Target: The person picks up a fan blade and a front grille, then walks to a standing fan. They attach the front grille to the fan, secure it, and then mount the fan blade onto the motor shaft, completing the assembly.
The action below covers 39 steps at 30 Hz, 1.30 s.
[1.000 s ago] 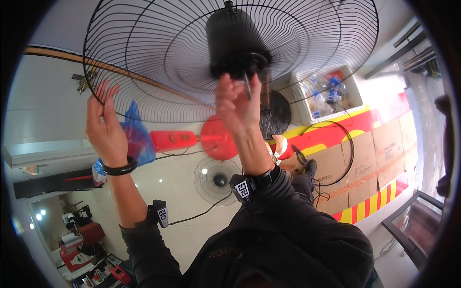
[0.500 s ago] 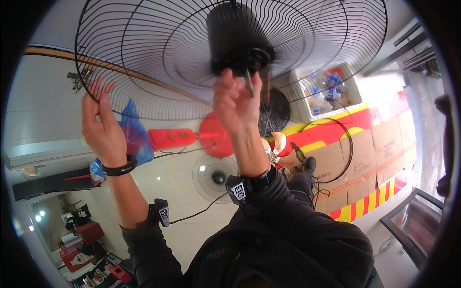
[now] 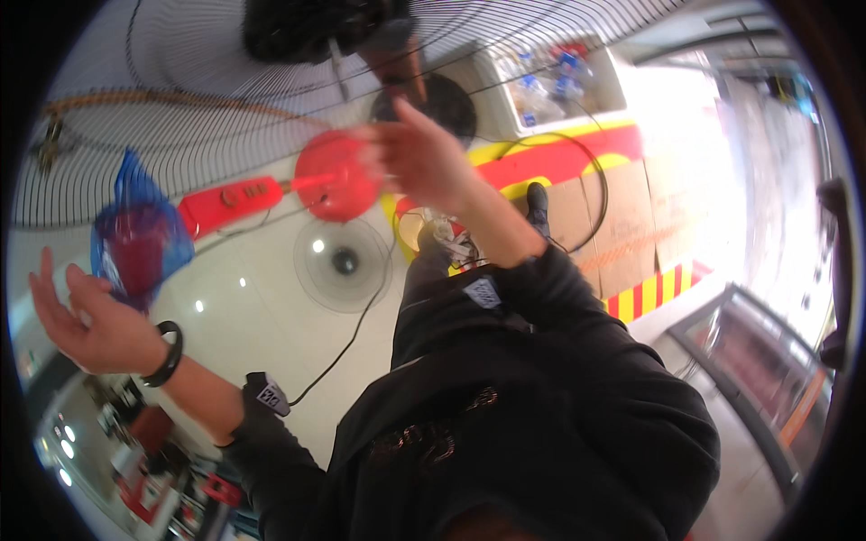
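Note:
My left hand point(image 3: 95, 316) is raised at the far left, fingers spread and holding nothing, below the edge of a large black wire fan guard point(image 3: 194, 108). My right hand point(image 3: 424, 162) is off the fan, in front of a red round base point(image 3: 332, 180); its thumb stands apart, and its fingers are blurred. Above it hangs the fan's black motor housing point(image 3: 298, 32), with a thin metal shaft point(image 3: 338, 72) pointing down. The upper part of the guard is cut off by the picture's edge. Beside my left hand hangs or stands a blue plastic bag point(image 3: 135, 234) with something reddish inside.
A red control post point(image 3: 230, 207) joins the red base. On the tiled floor lies a round wire guard with a black centre point(image 3: 344, 261). A white box point(image 3: 616, 86) holds plastic bottles. Flattened cardboard point(image 3: 631, 207), a black cable point(image 3: 603, 180) and a metal-framed stand point(image 3: 749, 361) are to the right.
My left hand has come away from the guard's rim, and my right hand has left the shaft. The view has shifted, so the fan now sits higher and further left.

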Each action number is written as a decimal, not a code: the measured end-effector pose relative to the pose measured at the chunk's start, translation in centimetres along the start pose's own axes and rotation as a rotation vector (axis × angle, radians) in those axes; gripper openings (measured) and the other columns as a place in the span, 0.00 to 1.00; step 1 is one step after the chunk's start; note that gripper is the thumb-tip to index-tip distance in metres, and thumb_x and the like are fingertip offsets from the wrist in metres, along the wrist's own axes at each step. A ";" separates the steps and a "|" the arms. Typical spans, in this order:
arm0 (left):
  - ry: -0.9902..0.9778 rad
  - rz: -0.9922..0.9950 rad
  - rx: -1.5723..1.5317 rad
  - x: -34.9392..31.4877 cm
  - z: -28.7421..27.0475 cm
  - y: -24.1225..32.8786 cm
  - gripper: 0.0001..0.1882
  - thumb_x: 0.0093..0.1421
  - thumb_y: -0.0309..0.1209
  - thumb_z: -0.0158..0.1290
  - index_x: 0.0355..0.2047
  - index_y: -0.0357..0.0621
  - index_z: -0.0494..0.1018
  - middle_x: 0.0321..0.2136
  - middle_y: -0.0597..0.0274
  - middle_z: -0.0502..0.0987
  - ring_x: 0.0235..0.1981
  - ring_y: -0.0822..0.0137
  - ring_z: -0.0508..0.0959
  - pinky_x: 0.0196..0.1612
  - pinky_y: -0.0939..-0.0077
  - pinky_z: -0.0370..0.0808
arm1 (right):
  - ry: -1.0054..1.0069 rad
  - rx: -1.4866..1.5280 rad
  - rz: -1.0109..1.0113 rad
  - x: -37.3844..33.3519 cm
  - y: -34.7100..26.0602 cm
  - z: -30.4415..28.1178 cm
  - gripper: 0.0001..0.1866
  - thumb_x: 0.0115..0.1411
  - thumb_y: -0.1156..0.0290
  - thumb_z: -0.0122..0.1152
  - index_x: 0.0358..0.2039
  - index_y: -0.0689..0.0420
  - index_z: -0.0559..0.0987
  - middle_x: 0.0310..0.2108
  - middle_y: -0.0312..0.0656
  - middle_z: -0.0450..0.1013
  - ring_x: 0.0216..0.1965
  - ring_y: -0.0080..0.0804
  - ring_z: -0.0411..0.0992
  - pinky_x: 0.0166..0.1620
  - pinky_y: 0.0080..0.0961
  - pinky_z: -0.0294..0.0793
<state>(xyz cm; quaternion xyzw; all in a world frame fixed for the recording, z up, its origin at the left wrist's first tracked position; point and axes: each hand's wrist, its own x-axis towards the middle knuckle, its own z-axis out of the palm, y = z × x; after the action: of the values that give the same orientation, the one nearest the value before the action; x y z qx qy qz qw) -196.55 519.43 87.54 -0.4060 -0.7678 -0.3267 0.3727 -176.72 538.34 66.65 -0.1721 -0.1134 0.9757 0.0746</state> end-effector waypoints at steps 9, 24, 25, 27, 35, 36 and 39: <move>-0.506 -0.905 -0.080 -28.5 4.9 3.4 0.12 0.61 0.33 0.53 0.44 0.46 0.77 0.30 0.70 0.81 0.18 0.83 0.66 0.20 0.87 0.63 | 0.390 -0.815 0.433 -10.0 -6.2 -18.2 0.18 0.65 0.57 0.48 0.44 0.57 0.76 0.33 0.37 0.75 0.34 0.24 0.74 0.33 0.20 0.70; -1.250 -1.306 -0.016 -85.6 24.1 -3.8 0.15 0.54 0.29 0.52 0.43 0.47 0.77 0.43 0.49 0.77 0.47 0.51 0.75 0.51 0.63 0.71 | 0.529 -1.070 0.806 -6.8 12.0 -47.3 0.15 0.65 0.64 0.48 0.45 0.61 0.75 0.31 0.37 0.75 0.31 0.21 0.73 0.30 0.15 0.70; -1.265 -1.297 -0.014 -88.9 24.5 -4.3 0.17 0.53 0.29 0.52 0.45 0.47 0.76 0.46 0.48 0.76 0.49 0.52 0.74 0.52 0.64 0.70 | 0.566 -1.061 0.825 -6.9 13.5 -49.5 0.15 0.64 0.65 0.50 0.44 0.62 0.76 0.30 0.38 0.75 0.30 0.22 0.72 0.29 0.18 0.71; -1.248 -1.352 -0.016 -94.1 26.5 -6.5 0.27 0.51 0.26 0.55 0.53 0.43 0.68 0.55 0.44 0.68 0.57 0.50 0.67 0.59 0.62 0.65 | 0.553 -1.063 0.873 -7.4 15.7 -52.9 0.15 0.64 0.66 0.51 0.44 0.63 0.76 0.30 0.38 0.75 0.30 0.22 0.73 0.31 0.18 0.72; -1.557 -1.159 0.148 -99.3 30.5 -12.3 0.22 0.52 0.29 0.55 0.50 0.47 0.69 0.50 0.49 0.71 0.52 0.49 0.70 0.53 0.60 0.70 | 0.550 -1.209 0.912 -6.4 17.1 -56.9 0.15 0.62 0.71 0.49 0.44 0.65 0.75 0.30 0.39 0.76 0.31 0.21 0.73 0.33 0.17 0.72; -1.643 -1.100 0.184 -98.5 30.5 -12.2 0.19 0.53 0.30 0.55 0.47 0.47 0.72 0.48 0.50 0.73 0.51 0.50 0.71 0.52 0.60 0.70 | 0.570 -1.161 0.909 -6.4 17.0 -56.9 0.15 0.62 0.71 0.49 0.44 0.65 0.75 0.30 0.39 0.76 0.31 0.21 0.73 0.33 0.17 0.72; -1.706 -0.917 0.222 -94.6 29.6 -11.3 0.12 0.52 0.33 0.56 0.37 0.48 0.77 0.40 0.52 0.77 0.47 0.52 0.74 0.48 0.61 0.72 | 0.604 -1.107 0.892 -6.8 16.6 -57.0 0.14 0.63 0.70 0.49 0.44 0.65 0.75 0.30 0.39 0.76 0.31 0.21 0.73 0.33 0.17 0.72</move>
<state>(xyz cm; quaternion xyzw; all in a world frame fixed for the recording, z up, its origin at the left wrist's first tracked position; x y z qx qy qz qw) -178.35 502.10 -8.95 -0.1305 -0.8898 0.0381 -0.4357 -152.06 532.21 12.56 -0.4725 -0.4792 0.6254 -0.3950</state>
